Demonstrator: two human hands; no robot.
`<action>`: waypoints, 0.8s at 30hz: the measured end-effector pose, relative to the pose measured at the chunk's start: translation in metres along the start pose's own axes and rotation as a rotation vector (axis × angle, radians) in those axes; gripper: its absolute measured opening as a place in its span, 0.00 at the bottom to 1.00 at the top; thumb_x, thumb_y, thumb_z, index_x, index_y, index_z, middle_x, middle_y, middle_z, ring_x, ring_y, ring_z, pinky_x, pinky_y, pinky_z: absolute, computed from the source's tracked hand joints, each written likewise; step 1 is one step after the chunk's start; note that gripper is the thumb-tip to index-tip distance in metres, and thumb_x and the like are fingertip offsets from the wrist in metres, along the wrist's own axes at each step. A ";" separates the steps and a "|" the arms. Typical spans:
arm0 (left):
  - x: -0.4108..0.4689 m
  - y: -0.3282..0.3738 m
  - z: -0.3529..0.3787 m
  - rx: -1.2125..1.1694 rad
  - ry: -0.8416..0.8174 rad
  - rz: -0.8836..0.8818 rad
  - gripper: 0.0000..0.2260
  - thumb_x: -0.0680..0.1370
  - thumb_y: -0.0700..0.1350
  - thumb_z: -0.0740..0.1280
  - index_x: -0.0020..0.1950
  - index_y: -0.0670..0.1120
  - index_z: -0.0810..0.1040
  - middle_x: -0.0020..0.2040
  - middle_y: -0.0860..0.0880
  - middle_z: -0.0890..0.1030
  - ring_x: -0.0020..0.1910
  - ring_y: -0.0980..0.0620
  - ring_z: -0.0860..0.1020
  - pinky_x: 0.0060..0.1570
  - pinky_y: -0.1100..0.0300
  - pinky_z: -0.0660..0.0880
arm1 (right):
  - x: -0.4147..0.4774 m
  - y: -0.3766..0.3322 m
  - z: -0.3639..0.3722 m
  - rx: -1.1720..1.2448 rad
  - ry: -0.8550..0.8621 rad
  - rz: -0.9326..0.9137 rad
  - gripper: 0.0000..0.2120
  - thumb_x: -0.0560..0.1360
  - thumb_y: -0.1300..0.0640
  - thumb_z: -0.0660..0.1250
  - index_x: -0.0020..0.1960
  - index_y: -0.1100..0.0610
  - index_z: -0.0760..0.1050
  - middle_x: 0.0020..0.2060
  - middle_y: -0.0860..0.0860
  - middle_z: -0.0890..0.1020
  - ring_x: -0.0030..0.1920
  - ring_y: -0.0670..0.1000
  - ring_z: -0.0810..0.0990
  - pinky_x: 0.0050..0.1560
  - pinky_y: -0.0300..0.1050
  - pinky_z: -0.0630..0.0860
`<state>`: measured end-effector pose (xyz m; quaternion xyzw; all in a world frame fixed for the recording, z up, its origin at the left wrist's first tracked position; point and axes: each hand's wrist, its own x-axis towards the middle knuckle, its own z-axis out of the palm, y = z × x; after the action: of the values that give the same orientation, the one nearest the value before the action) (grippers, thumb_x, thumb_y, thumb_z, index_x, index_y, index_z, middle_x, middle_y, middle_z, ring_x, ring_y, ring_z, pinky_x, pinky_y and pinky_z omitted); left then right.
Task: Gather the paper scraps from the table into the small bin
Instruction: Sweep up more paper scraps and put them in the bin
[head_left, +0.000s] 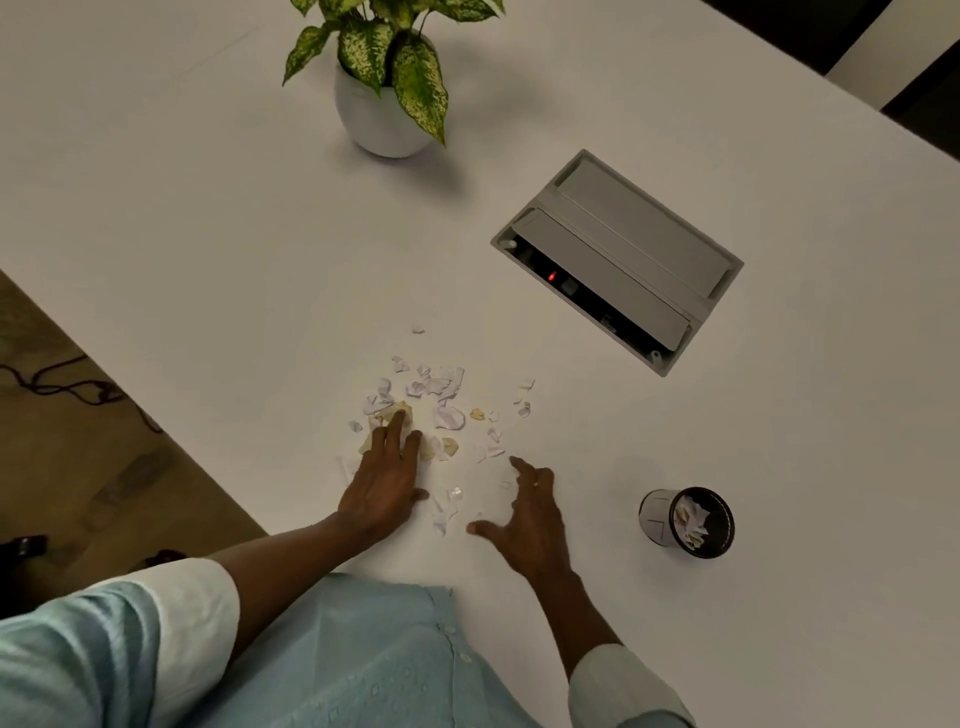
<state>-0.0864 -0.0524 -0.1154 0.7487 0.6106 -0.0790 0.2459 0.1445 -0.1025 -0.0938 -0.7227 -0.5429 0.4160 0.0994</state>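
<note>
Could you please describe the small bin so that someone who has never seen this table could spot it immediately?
On the white table, look right of the person's right hand, nearer than the grey power box. The small bin is a dark round mesh cup, the only container with paper scraps inside.

You are looking at a dim, warm-toned picture with soft overhead light. The white worktop (208, 218) reads grey-beige, brightest around the scraps (436, 405) and darker toward its far edges. The plant (387, 78) throws a soft shadow to its right; the bin (685, 522) and your hands cast only faint ones. The floor (62, 415) at left is murky. Wide-angle bending skews the worktop edges. Detail is slightly soft, with no glare.
</note>
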 end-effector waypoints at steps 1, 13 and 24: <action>0.003 0.002 0.001 -0.021 -0.009 0.005 0.39 0.78 0.51 0.76 0.81 0.42 0.59 0.86 0.38 0.47 0.84 0.35 0.51 0.77 0.41 0.69 | 0.003 -0.005 0.005 -0.053 -0.038 -0.009 0.57 0.60 0.41 0.84 0.79 0.49 0.56 0.67 0.50 0.64 0.63 0.52 0.75 0.59 0.53 0.81; 0.014 0.007 -0.008 -0.029 -0.021 0.166 0.16 0.80 0.38 0.68 0.68 0.42 0.74 0.71 0.41 0.70 0.65 0.42 0.73 0.49 0.55 0.78 | 0.053 -0.035 0.014 -0.271 -0.023 -0.057 0.46 0.76 0.60 0.75 0.82 0.44 0.50 0.78 0.54 0.53 0.66 0.51 0.74 0.63 0.45 0.76; 0.013 0.007 -0.009 -0.044 0.010 0.230 0.09 0.81 0.35 0.62 0.58 0.39 0.79 0.59 0.41 0.78 0.58 0.42 0.74 0.54 0.47 0.76 | 0.063 -0.047 0.014 -0.588 0.018 -0.252 0.10 0.81 0.64 0.64 0.62 0.57 0.75 0.65 0.56 0.72 0.65 0.56 0.73 0.50 0.46 0.80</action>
<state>-0.0785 -0.0377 -0.1109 0.8086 0.5233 -0.0330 0.2668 0.1055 -0.0338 -0.1050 -0.6510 -0.7243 0.2196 -0.0581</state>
